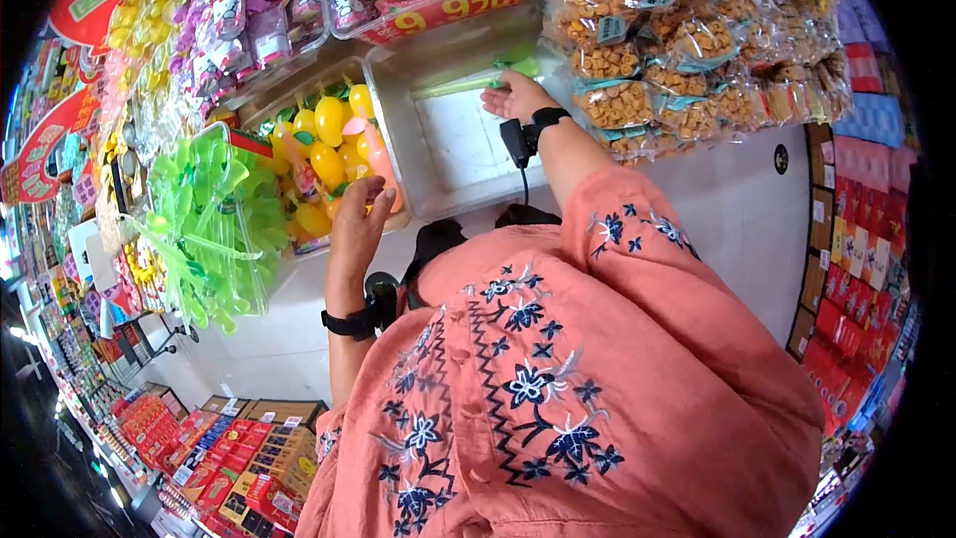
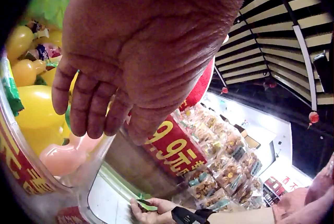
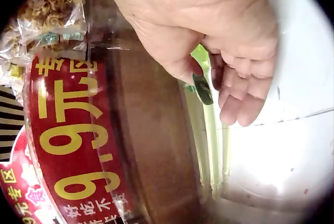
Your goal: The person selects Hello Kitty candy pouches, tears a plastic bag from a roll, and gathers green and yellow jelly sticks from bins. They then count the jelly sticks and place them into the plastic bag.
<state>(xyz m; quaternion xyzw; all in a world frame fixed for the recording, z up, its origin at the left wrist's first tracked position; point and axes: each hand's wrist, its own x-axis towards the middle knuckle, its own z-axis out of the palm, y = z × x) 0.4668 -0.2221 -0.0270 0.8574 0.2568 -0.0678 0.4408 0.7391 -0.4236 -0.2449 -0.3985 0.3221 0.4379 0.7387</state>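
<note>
In the head view, my right hand (image 1: 520, 100) reaches into a clear-walled bin (image 1: 468, 154) with a white bottom. Its thumb and curled fingers pinch the green end of a long, thin, pale-green stick (image 3: 212, 145), seen in the right wrist view. Several such sticks lie together along the bin's far wall. My left hand (image 1: 358, 224) hovers palm-side toward the bins with relaxed fingers and nothing in them. Closest to it is a bin of yellow, fruit-shaped packs (image 1: 329, 120), with a pink pack (image 2: 73, 153) near the fingertips in the left wrist view.
Bags of brown crunchy snacks (image 1: 697, 40) are piled to the right. Bright green leafy-looking packs (image 1: 214, 229) hang at the left. Purple packs (image 1: 224, 10) fill a bin behind. A red price sign (image 1: 448, 12) fronts the back bins. Red boxes (image 1: 254, 478) stand low down.
</note>
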